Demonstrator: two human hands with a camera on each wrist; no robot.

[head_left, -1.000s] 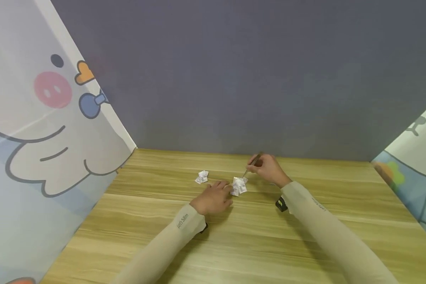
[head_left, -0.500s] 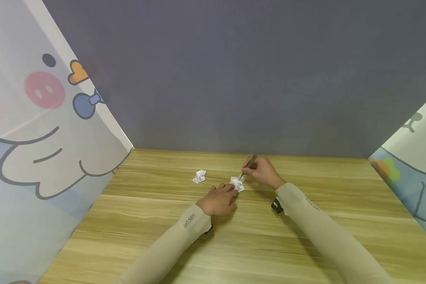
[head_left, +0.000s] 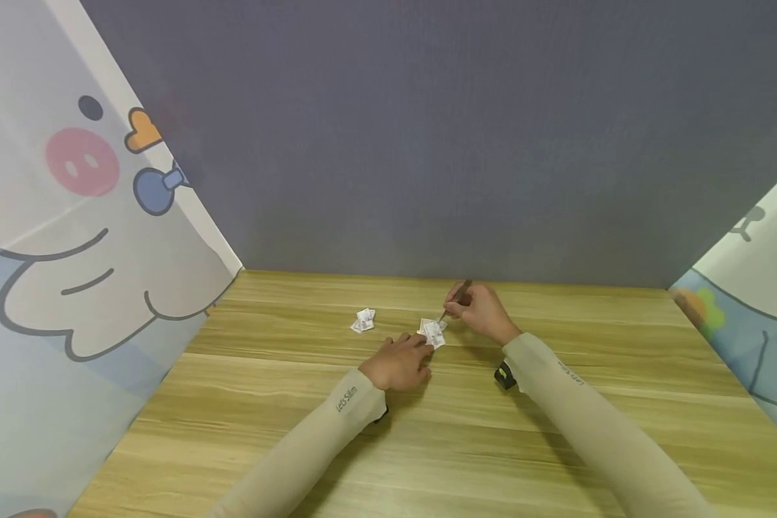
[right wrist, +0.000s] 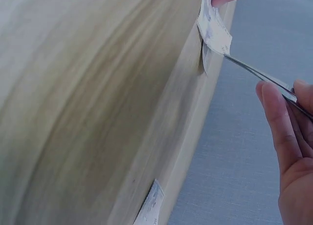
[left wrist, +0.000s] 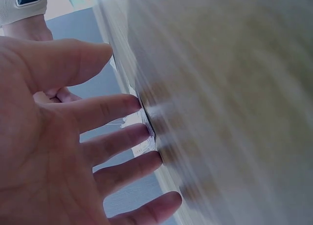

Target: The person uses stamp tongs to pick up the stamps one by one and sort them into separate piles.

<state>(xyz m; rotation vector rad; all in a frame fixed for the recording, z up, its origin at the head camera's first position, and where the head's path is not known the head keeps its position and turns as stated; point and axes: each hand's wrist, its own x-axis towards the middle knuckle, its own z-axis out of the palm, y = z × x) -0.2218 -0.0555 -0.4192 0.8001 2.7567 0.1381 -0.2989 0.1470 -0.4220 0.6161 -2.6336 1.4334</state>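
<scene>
My right hand [head_left: 482, 315] pinches metal tweezers [head_left: 456, 298] between thumb and fingers. In the right wrist view, the tweezers' tips meet the edge of a small white printed paper piece [right wrist: 216, 33], which stands slightly bent up. It belongs to a loose overlapping cluster of such papers [head_left: 433, 332] on the table. My left hand [head_left: 398, 363] rests palm down with fingers spread, its fingertips at the cluster's near left edge. In the left wrist view, its fingers [left wrist: 115, 142] reach down to the wood, with the papers [left wrist: 139, 132] showing behind them.
A smaller group of white papers [head_left: 364, 321] lies to the left on the wooden table [head_left: 453, 446]. Another paper [right wrist: 151, 205] shows low in the right wrist view. A grey panel [head_left: 453, 144] stands along the back edge, with cartoon-printed panels [head_left: 155, 266] at both sides.
My left hand has shifted right, onto the edge of the paper cluster. The tweezers' tips have moved from the cluster's back corner in over the papers. During the last half second little has moved.
</scene>
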